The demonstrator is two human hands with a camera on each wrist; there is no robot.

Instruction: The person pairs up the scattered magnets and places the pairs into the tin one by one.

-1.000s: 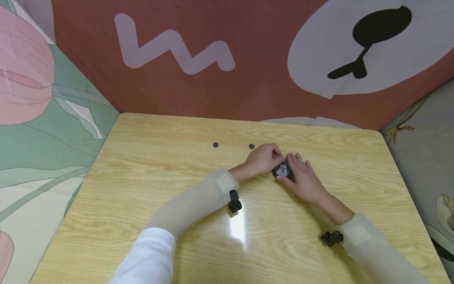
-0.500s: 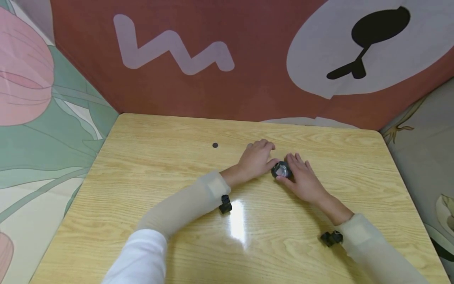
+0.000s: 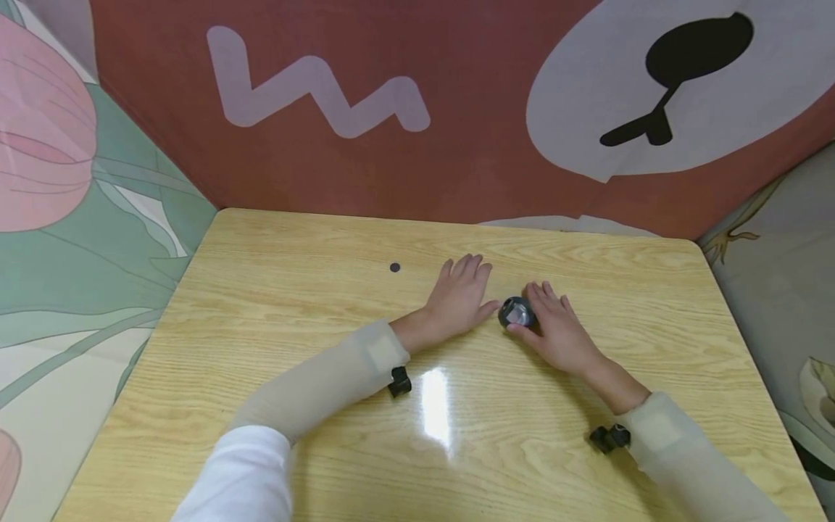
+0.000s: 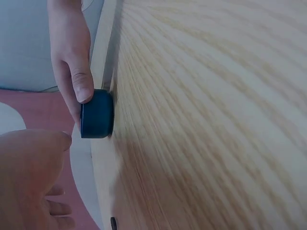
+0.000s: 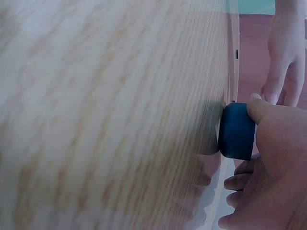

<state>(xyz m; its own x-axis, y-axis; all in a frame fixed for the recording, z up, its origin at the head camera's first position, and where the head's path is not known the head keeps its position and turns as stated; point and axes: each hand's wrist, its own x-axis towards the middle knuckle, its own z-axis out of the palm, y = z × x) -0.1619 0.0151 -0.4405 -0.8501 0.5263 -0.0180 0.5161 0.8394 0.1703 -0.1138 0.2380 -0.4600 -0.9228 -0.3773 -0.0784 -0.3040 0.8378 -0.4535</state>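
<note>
Blue container (image 5: 236,131) sits between thumb and fingers of the right hand (image 3: 557,330).

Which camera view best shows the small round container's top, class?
Head view: it looks down on the container, showing the shiny top. Both wrist views show only its bluish side, held by the right hand.

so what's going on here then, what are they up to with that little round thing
A person has both hands over a wooden table. The right hand holds a small, dark, round container on the tabletop, thumb on one side and fingers on the other. The left hand is open beside it, holding nothing. A small dark disc lies farther left.
</note>
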